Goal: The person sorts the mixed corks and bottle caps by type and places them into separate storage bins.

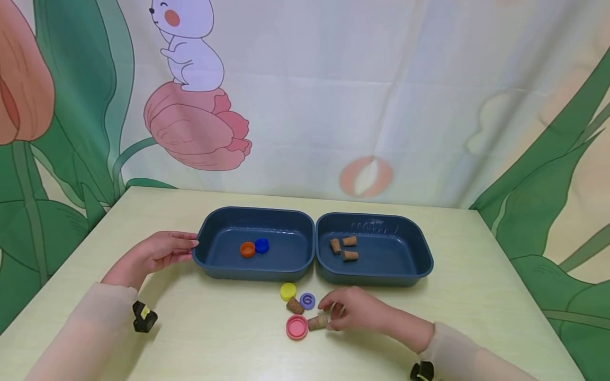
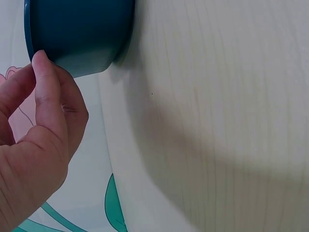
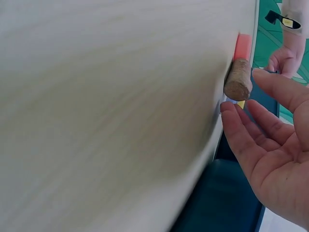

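At the table's left, my left hand (image 1: 164, 250) holds the outer rim of a dark blue tray (image 1: 252, 275), thumb and fingertips at its edge. An orange bottle cap (image 1: 247, 250) and a blue bottle cap (image 1: 261, 245) lie in this tray. My right hand (image 1: 357, 309) hovers low over the table, thumb and fingers apart around the near end of a cork (image 1: 316, 322). In the right wrist view a gap shows between the fingertips and this cork (image 3: 238, 82). The cork's far end meets a pink-red cap (image 1: 297, 327).
A second blue tray (image 1: 381, 280) stands beside the first, with several corks (image 1: 350, 256) in it. Between the trays and my right hand lie a yellow cap (image 1: 288, 291), a purple cap (image 1: 307, 301) and another cork (image 1: 295, 305). A printed curtain (image 1: 305, 106) hangs behind the table.
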### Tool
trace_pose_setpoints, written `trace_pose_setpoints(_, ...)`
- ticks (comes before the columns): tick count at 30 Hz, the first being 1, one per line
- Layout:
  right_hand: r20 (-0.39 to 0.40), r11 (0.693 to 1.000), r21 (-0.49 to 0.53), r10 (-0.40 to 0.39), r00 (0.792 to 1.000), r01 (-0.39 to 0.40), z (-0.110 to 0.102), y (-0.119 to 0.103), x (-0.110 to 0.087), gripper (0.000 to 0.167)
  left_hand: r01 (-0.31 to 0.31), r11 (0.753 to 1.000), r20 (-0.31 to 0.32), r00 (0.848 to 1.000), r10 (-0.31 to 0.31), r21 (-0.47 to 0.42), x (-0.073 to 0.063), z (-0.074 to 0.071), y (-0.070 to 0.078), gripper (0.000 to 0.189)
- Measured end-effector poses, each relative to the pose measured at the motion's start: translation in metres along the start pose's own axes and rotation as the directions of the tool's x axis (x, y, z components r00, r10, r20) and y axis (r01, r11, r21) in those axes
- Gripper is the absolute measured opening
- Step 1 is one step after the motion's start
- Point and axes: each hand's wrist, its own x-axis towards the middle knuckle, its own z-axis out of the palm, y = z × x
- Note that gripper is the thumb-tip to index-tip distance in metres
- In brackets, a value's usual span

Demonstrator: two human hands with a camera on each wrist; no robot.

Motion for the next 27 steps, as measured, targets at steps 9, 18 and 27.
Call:
trace_pose_setpoints(9, -0.004, 0.998, -0.056, -0.003, 1.0, 0.003, 0.0041, 0.0006, 0.0038, 0.027, 0.01, 1.0, -0.005, 1.0, -0.01, 0.006, -0.0004, 0.0005, 0.0009, 0.056)
trace_pose_setpoints(18, -0.019, 0.994, -0.107, -0.029, 0.999, 0.027, 0.0029, -0.002, 0.0033, 0.023, 0.014, 1.0, -0.004, 1.0, -0.014, 0.014, 0.0009, -0.0016, 0.0003, 0.058)
trace_pose_setpoints(27, -0.023, 0.99, -0.129, -0.059, 0.998, 0.055, 0.0051, -0.0028, 0.0038, 0.021, 0.014, 1.0, 0.002, 1.0, -0.014, -0.003, 0.0021, -0.0021, -0.0011, 0.057)
